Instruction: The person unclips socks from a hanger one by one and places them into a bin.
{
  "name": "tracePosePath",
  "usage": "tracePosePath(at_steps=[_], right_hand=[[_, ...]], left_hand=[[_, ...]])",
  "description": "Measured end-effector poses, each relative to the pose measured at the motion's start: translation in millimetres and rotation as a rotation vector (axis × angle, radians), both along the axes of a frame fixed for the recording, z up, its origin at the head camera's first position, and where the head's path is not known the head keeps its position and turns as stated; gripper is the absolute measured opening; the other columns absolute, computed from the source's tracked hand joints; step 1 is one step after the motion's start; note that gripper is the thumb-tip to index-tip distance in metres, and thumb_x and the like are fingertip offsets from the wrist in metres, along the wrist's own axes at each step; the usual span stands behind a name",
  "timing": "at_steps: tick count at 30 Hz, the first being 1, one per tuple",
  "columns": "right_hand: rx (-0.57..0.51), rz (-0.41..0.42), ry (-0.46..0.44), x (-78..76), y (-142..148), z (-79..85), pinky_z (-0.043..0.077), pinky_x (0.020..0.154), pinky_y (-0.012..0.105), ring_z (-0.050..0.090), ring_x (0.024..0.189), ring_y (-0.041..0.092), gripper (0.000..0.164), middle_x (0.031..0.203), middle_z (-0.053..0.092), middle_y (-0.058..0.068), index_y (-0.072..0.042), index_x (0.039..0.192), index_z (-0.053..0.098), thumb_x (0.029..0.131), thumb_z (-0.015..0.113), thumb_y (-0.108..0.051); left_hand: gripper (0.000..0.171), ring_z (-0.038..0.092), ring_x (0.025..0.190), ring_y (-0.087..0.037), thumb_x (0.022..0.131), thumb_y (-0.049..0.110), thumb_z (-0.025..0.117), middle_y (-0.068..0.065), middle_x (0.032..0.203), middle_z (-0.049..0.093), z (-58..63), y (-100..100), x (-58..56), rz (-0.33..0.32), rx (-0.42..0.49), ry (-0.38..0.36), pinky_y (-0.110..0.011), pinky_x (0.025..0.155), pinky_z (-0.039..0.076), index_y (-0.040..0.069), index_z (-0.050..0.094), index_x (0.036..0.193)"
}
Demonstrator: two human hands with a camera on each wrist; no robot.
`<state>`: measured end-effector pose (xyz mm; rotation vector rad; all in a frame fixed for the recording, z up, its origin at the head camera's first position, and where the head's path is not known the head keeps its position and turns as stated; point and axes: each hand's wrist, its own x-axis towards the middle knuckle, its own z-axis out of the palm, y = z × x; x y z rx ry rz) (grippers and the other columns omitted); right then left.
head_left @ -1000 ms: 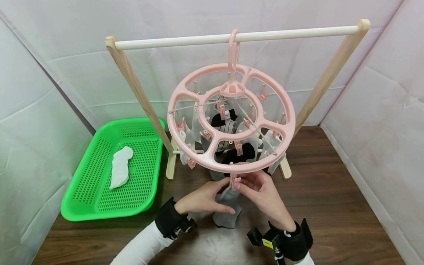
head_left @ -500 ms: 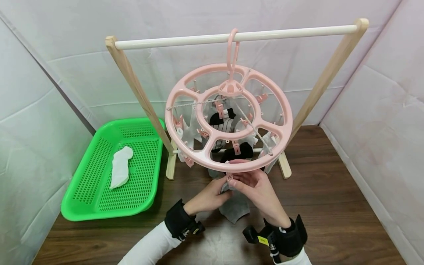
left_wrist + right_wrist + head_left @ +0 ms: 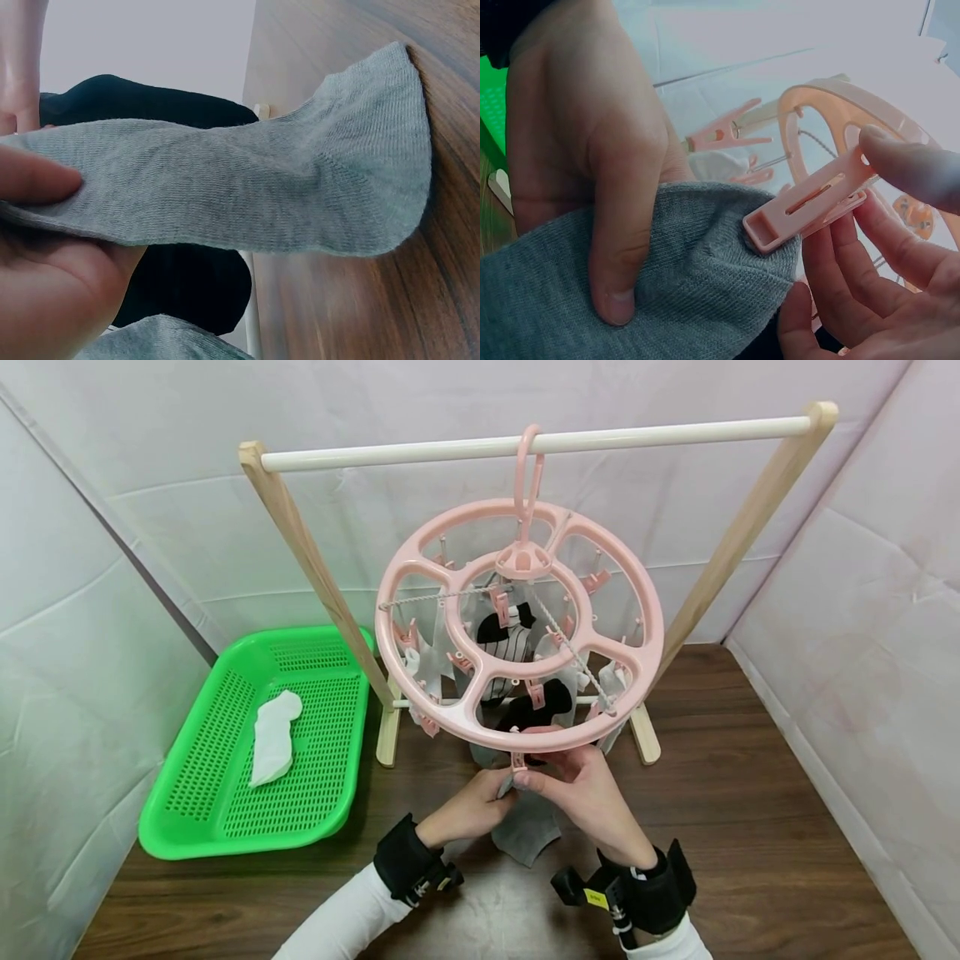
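My left hand [image 3: 468, 806] pinches a grey sock [image 3: 225, 184] between thumb and fingers, close below a pink clothes peg [image 3: 806, 199]. The sock's far end hangs down over the table. My right hand [image 3: 592, 802] holds that peg by its handle end, with the thumb on one side and fingers on the other. In the right wrist view the peg's tip overlaps the sock's upper edge; how firmly it bites cannot be told. The peg hangs from the front rim of a round pink drying hanger [image 3: 465, 720].
The hanger hooks over a white rail [image 3: 390, 453] on a wooden stand [image 3: 738, 539]. Several grey, striped and black socks [image 3: 543, 702] hang from its other pegs. At left a green basket [image 3: 240, 845] holds a white sock [image 3: 272, 739]. White cloth walls enclose the brown table [image 3: 757, 810].
My left hand has moved in from beside the grey sock and now pinches it near the peg. The sock's lower end has swung right. My right hand stays at the peg.
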<state>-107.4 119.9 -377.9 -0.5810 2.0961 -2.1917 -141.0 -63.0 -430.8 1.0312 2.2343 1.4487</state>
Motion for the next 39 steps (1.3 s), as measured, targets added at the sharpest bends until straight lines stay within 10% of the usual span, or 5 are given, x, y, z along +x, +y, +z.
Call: tracePosePath(at_steps=[18, 27, 32, 39], right_hand=[[-0.155, -0.039, 0.02, -0.9, -1, -6.3, 0.047, 0.066, 0.023, 0.06, 0.09, 0.015, 0.033, 0.104, 0.068, 0.006, 0.01, 0.123, 0.055, 0.091, 0.063, 0.004], [-0.105, -0.019, -0.042, 1.0, 5, -8.2, 0.052, 0.078, 0.028, 0.058, 0.107, 0.024, 0.04, 0.118, 0.064, 0.007, 0.003, 0.13, 0.053, 0.092, 0.065, -0.001], [-0.105, -0.006, -0.078, 1.2, 8, -10.7, 0.048, 0.093, 0.032, 0.055, 0.115, 0.024, 0.041, 0.123, 0.06, 0.008, -0.001, 0.13, 0.053, 0.091, 0.066, -0.003], [-0.092, 0.035, -0.08, -1.4, 12, -16.4, 0.047, 0.093, 0.03, 0.053, 0.117, 0.023, 0.054, 0.131, 0.054, 0.009, -0.001, 0.14, 0.043, 0.091, 0.066, 0.0]], left_hand=[[0.037, 0.039, 0.067, -0.01, 0.097, -0.005, 0.045, -0.001, 0.078, 0.042, -9.0, -7, 1.4, 0.028, -0.065, -0.048, -0.027, 0.069, 0.033, -0.004, 0.052, 0.134], [0.026, 0.046, 0.074, -0.007, 0.094, -0.005, 0.046, 0.0, 0.081, 0.051, -14.7, -14, 2.0, 0.034, -0.062, 0.043, -0.024, 0.071, 0.037, -0.002, 0.061, 0.115], [0.032, 0.054, 0.092, -0.007, 0.093, -0.005, 0.047, -0.009, 0.112, 0.064, -16.3, -18, 1.7, 0.034, -0.048, 0.053, -0.026, 0.084, 0.045, -0.001, 0.062, 0.121], [0.03, 0.053, 0.086, -0.012, 0.094, -0.007, 0.047, -0.007, 0.099, 0.062, -15.0, -25, 3.1, 0.061, -0.051, 0.019, -0.027, 0.077, 0.043, 0.0, 0.061, 0.12]])
